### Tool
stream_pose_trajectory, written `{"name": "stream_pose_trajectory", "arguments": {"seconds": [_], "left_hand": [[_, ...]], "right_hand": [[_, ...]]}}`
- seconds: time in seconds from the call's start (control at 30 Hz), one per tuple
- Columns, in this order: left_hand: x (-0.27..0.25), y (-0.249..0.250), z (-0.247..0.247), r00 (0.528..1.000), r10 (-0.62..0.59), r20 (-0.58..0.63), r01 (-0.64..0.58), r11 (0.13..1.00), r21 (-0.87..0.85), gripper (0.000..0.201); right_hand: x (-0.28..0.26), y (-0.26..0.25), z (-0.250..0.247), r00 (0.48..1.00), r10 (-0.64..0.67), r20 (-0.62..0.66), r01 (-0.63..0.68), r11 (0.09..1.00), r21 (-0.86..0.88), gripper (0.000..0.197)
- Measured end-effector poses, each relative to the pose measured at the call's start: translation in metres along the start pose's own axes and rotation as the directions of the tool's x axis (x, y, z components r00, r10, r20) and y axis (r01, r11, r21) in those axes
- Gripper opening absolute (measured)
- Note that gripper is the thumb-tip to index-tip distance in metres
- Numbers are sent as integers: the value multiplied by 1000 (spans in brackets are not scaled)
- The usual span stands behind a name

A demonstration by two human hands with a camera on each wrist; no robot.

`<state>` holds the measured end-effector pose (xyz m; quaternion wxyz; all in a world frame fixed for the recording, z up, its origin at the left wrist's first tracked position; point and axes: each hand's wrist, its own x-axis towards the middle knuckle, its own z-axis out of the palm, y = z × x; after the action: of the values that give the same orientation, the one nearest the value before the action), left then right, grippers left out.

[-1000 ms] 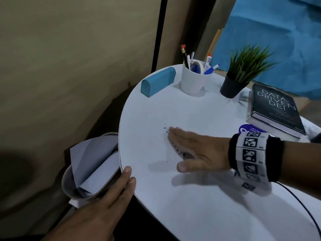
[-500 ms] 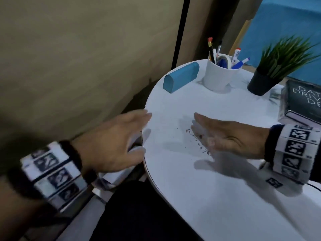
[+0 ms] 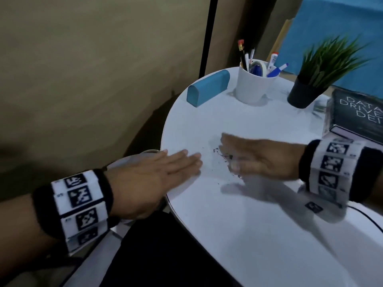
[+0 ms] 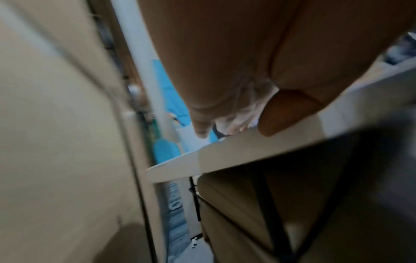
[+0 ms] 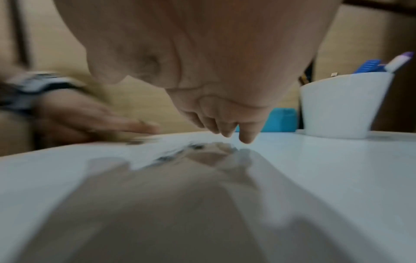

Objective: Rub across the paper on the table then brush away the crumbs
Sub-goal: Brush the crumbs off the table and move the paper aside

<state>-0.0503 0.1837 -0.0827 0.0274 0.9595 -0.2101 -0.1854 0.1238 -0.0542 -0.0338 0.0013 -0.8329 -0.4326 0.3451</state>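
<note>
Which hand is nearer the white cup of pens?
Right. The right hand lies on the round white table below the white cup of pens; the left hand reaches in over the table's left edge, farther away.

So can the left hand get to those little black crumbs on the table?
Probably yes. The left hand lies flat at the table edge, fingertips pointing at the crumbs. Only bare tabletop lies between them; the right hand is on the crumbs' far side.

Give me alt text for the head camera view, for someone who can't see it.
Two flat hands face each other across dark crumbs on a round white table: the right hand beside them, the left hand over the table's edge. Behind stand a pen cup, blue case, potted plant and book.
</note>
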Motion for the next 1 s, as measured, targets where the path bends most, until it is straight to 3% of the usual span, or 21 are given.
{"name": "stream_pose_trajectory", "arguments": {"seconds": [0.03, 0.07, 0.1, 0.13, 0.2, 0.27, 0.3, 0.37, 0.4, 0.43, 0.5, 0.53, 0.6, 0.7, 0.77, 0.83, 0.9, 0.93, 1.0], "left_hand": [[-7, -4, 6, 978, -6, -206, -19, 993, -120, 95], [-13, -8, 9, 910, -83, -406, -23, 968, -248, 89], [-19, -14, 17, 822, -224, -523, -1, 919, -395, 81], [-22, -20, 24, 742, -412, -529, 58, 826, -561, 75], [-17, -25, 29, 646, -719, -257, 177, 469, -865, 67], [4, -29, 32, 664, -747, 27, 158, 104, -982, 41], [15, -30, 28, 693, -715, 90, 151, 22, -988, 37], [31, -34, 20, 734, -672, 97, 169, 44, -985, 38], [36, -35, 15, 737, -670, 90, 172, 58, -983, 37], [38, -38, 13, 734, -672, 100, 175, 44, -984, 34], [39, -42, 12, 735, -663, 145, 191, -3, -982, 31], [39, -43, 12, 743, -650, 161, 204, -9, -979, 31], [40, -46, 16, 748, -643, 164, 212, -2, -977, 32], [42, -47, 19, 745, -650, 149, 209, 15, -978, 33], [44, -47, 20, 739, -658, 145, 209, 20, -978, 34], [45, -46, 20, 734, -665, 139, 208, 25, -978, 34], [46, -46, 21, 729, -672, 132, 210, 36, -977, 35], [46, -46, 21, 729, -672, 129, 215, 45, -976, 35], [46, -46, 22, 727, -674, 127, 219, 52, -974, 35]], "right_hand": [[9, 1, -9, 998, 50, -29, -50, 999, 0, 116], [19, 1, -15, 994, 109, -32, -110, 993, -41, 112], [27, -1, -18, 989, 145, -15, -146, 984, -106, 110], [33, -5, -16, 989, 151, 8, -147, 973, -179, 112], [35, -17, -1, 996, 36, 80, -10, 954, -300, 121], [24, -34, 10, 977, -94, 192, 144, 953, -267, 116], [20, -37, 8, 972, -135, 194, 171, 968, -182, 111], [23, -30, -6, 989, -134, 60, 136, 990, -29, 113], [28, -21, -16, 998, -61, -32, 61, 998, -7, 120], [34, -11, -25, 996, 33, -83, -35, 999, -31, 125], [45, -3, -29, 987, 153, -48, -159, 971, -178, 124], [46, -6, -22, 990, 141, -13, -139, 954, -267, 121], [39, -22, 2, 997, 4, 77, 25, 927, -374, 119], [11, -38, 18, 958, -169, 230, 226, 942, -250, 115], [5, -28, 5, 984, -157, 88, 161, 986, -37, 106], [13, -6, -10, 996, 34, -87, -33, 999, 11, 106], [19, 3, -10, 987, 149, -62, -158, 970, -187, 111], [18, 3, 0, 991, 131, -29, -134, 944, -302, 114], [8, -10, 25, 996, 3, 84, 34, 902, -431, 120]]}}
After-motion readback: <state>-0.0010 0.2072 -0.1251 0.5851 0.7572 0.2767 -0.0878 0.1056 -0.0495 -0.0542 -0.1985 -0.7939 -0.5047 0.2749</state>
